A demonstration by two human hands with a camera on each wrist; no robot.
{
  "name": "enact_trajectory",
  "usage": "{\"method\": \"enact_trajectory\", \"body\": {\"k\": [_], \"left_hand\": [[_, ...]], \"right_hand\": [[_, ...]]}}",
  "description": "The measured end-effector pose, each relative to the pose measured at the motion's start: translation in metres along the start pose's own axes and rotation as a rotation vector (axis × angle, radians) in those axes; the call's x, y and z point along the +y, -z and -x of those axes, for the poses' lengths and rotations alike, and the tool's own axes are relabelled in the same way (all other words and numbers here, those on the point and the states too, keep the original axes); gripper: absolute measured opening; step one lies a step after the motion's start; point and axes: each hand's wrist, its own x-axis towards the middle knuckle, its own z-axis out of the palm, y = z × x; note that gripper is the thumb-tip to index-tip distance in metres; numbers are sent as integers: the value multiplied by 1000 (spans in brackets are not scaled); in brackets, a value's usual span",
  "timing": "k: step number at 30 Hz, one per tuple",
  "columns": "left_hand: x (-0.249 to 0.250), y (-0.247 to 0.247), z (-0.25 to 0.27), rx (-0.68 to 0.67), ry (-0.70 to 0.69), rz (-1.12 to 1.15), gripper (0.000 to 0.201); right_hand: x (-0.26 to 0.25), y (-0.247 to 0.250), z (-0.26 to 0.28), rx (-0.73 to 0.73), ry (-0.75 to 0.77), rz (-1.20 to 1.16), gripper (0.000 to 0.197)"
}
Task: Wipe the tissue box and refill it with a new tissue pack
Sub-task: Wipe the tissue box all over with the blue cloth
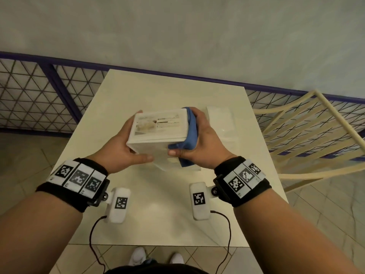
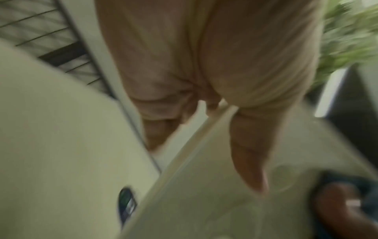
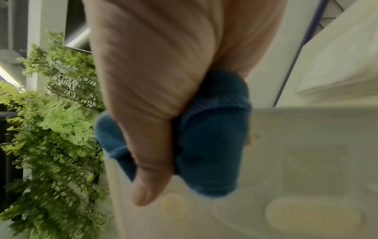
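1. The white tissue box (image 1: pixel 158 129) is held up above the table (image 1: pixel 150 218), between both hands.
2. Its left end is gripped by the left hand (image 1: pixel 120 147), thumb curled along the near side.
3. A blue cloth (image 1: pixel 190 133) is pressed against the box's right end by the right hand (image 1: pixel 203 143), fingers wrapped round it.
4. A white tissue pack (image 1: pixel 220 117) lies on the table just beyond the right hand.

White tissue box (image 1: pixel 158 129) aloft, blue cloth (image 1: pixel 192 131) alongside (touching)
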Motion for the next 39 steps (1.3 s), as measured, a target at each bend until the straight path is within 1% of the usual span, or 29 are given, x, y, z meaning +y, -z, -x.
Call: {"method": "enact_trajectory", "body": {"k": [2, 3, 5, 6, 7, 8, 10, 12, 13, 14, 17, 18, 19, 20, 22, 24, 26, 27, 28, 29, 30, 31, 32, 33, 35, 36, 37, 39], "left_hand": [[17, 5, 3, 10, -22, -226, 126], [28, 4, 5, 18, -57, -369, 127], [44, -3, 5, 35, -141, -599, 119], [46, -8, 2, 58, -158, -653, 113], [47, -10, -1, 91, -147, -666, 110], [44, -10, -4, 122, -130, -641, 110], [36, -6, -11, 156, -95, -516, 114], [31, 0, -12, 158, -75, -382, 117], [29, 3, -10, 154, -66, -356, 116], [27, 5, -7, 151, -61, -358, 113], [20, 14, 0, 157, -60, -343, 90], [18, 15, 1, 150, -57, -326, 86], [16, 15, 0, 141, -53, -309, 83], [14, 14, -1, 134, -48, -291, 82], [12, 9, -6, 131, -42, -257, 82], [11, 1, -12, 136, -69, -243, 80], [12, -7, -16, 134, -117, -215, 66], [13, -10, -17, 125, -137, -187, 57], [12, -12, -18, 111, -145, -155, 54], [11, -12, -17, 95, -137, -114, 57], [8, -9, -16, 87, -116, -103, 64], [5, -6, -14, 88, -91, -119, 74], [2, -2, -12, 86, -66, -156, 81], [0, 2, -9, 85, -43, -180, 83], [-2, 7, -6, 83, -16, -197, 84], [-2, 6, -5, 82, -14, -199, 85], [-1, 6, -6, 86, -13, -202, 85], [4, 2, -9, 84, -23, -222, 88]], "right_hand": [[-4, -2, -4, 35, 31, 120, 99], [-6, -4, -7, 34, 55, 176, 95], [-11, -13, -14, 4, 87, 298, 92], [-12, -18, -16, -6, 86, 374, 95], [-13, -25, -17, 1, 85, 451, 99], [-17, -32, -14, 18, 89, 523, 102], [-24, -47, -5, 33, 84, 638, 104], [-24, -56, 7, 5, 101, 673, 105], [-18, -53, 10, -4, 93, 687, 106], [-7, -45, 12, -3, 54, 708, 107], [33, -8, 15, 12, -198, 741, 107], [42, 0, 16, 21, -267, 742, 108], [44, 2, 17, 38, -303, 740, 109], [42, -1, 18, 59, -306, 731, 111], [24, -19, 15, 67, -227, 698, 112], [1, -47, 13, 34, -96, 657, 112], [-18, -73, 13, 22, 26, 630, 106], [-23, -79, 14, 11, 82, 633, 103], [-24, -80, 15, -11, 129, 639, 99], [-20, -76, 15, -38, 158, 645, 96], [-12, -67, 16, -59, 158, 659, 94], [0, -55, 18, -66, 124, 676, 93], [12, -40, 20, -59, 55, 694, 93], [26, -26, 22, -45, -38, 710, 94], [45, -7, 27, -34, -214, 726, 96], [47, -5, 28, -36, -255, 726, 95], [45, -10, 29, -34, -250, 718, 93], [30, -31, 27, -34, -140, 682, 88]]}}
